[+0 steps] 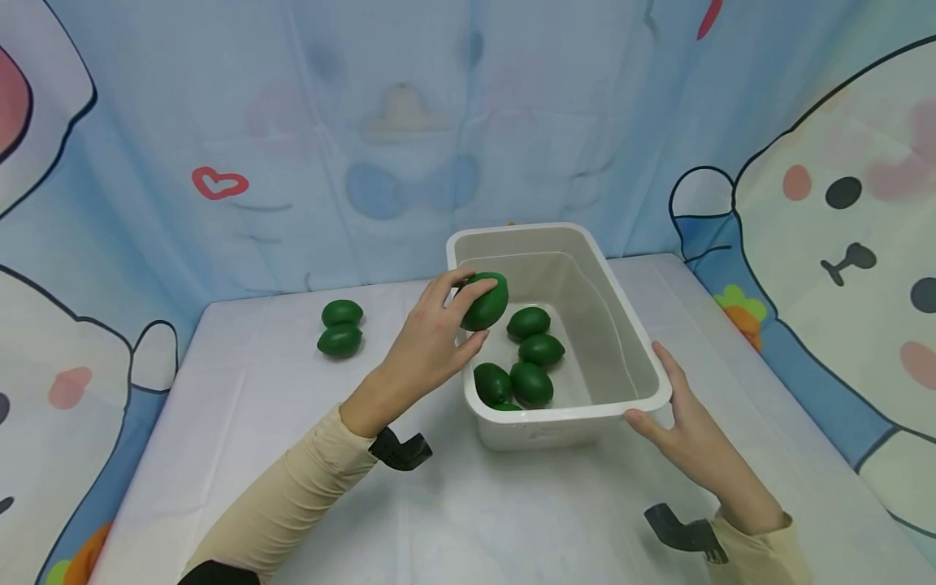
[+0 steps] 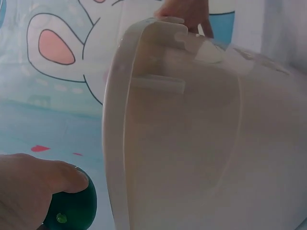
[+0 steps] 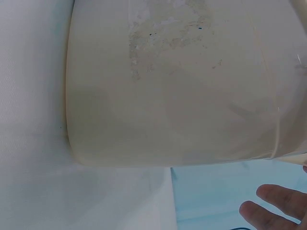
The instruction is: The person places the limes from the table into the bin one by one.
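My left hand [image 1: 439,329] pinches a green lime [image 1: 488,302] between thumb and fingers over the left rim of a white plastic bin [image 1: 629,321]. In the left wrist view, that lime [image 2: 72,211] shows beside the bin's wall, partly hidden by the thumb. Several limes [image 1: 541,350] lie inside the bin along its left side, one mostly covered by others. My right hand [image 1: 691,426] rests at the bin's near right corner, thumb against the front rim and fingers along the right side. Its extended fingers [image 3: 271,211] show below the bin in the right wrist view.
Two more limes [image 1: 340,327] sit close together on the white-covered table [image 1: 270,422], left of the bin. A blue cartoon-print curtain [image 1: 329,203] stands behind and on both sides.
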`<action>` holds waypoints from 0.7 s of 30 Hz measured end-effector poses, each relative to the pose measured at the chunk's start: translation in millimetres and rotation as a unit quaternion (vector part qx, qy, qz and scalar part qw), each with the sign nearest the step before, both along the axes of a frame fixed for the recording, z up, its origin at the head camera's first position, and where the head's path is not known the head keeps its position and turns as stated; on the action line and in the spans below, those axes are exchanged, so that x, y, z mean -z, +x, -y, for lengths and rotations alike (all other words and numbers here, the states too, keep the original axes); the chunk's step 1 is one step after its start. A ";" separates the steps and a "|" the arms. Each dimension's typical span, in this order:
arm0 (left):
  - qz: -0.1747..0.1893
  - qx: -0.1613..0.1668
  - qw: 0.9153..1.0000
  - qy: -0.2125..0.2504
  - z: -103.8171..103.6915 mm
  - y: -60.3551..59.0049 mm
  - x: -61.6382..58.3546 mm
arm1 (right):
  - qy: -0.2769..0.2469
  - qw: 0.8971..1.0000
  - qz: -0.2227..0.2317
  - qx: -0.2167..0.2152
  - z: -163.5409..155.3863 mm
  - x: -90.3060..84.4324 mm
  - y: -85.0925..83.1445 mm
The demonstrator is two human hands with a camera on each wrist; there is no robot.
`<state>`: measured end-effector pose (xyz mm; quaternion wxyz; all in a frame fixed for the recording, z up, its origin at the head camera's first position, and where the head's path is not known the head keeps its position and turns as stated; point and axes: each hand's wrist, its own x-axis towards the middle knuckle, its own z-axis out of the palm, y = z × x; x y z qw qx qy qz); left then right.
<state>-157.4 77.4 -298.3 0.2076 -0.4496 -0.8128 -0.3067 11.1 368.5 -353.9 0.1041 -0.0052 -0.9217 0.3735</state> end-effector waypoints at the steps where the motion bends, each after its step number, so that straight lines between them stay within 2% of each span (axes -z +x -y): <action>1: -0.001 -0.001 1.000 -0.001 -0.2 -0.5 -0.1 | 0.000 1.000 0.000 0.000 0.0 0.0 -0.1; 21: -0.003 -0.010 1.000 0.012 7.2 -5.6 -7.4 | 0.008 1.000 0.002 -0.004 0.5 -1.8 0.3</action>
